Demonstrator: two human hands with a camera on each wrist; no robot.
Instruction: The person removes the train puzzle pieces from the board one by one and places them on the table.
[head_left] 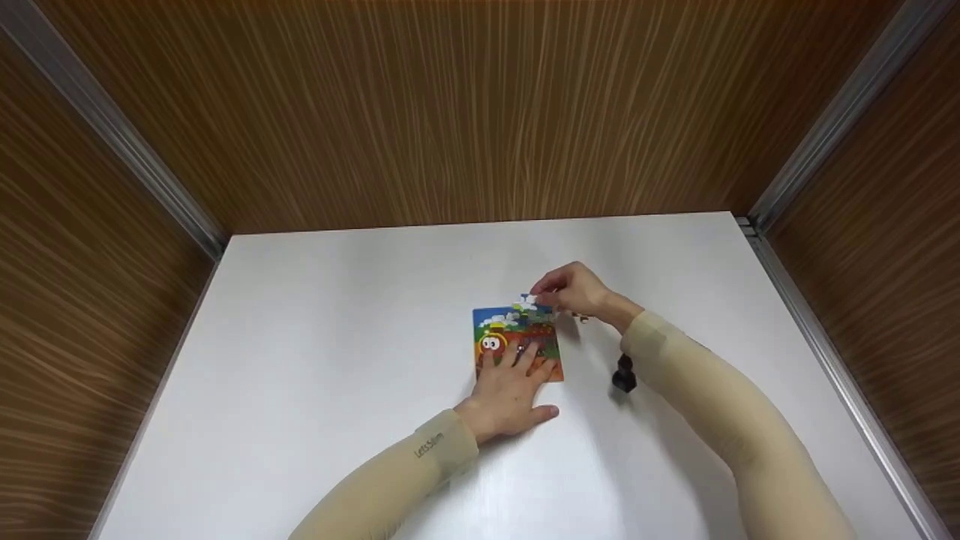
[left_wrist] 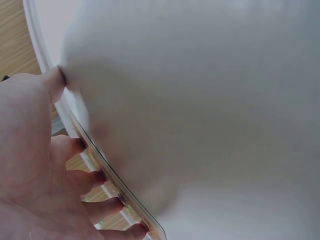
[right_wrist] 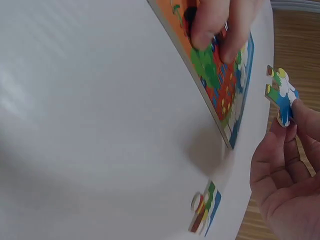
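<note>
A square jigsaw puzzle board [head_left: 486,315] printed with a colourful cartoon train lies on the white table. My left hand [head_left: 506,397] rests on its lower part with the fingers spread; the thumb is off to the side on the table. Above the board's top edge, my right hand [head_left: 574,291] pinches a puzzle piece [right_wrist: 286,97] with blue, white and green on it. In the right wrist view that piece is held clear of the board, between thumb and fingers. The fingers of my left hand hide part of the train picture.
Another loose puzzle piece [right_wrist: 206,207] lies on the table to the right of the board. A small black object [head_left: 624,375] is beside the right forearm. Wood-patterned panels [head_left: 480,112] stand around the white table [head_left: 322,337] at the back and sides.
</note>
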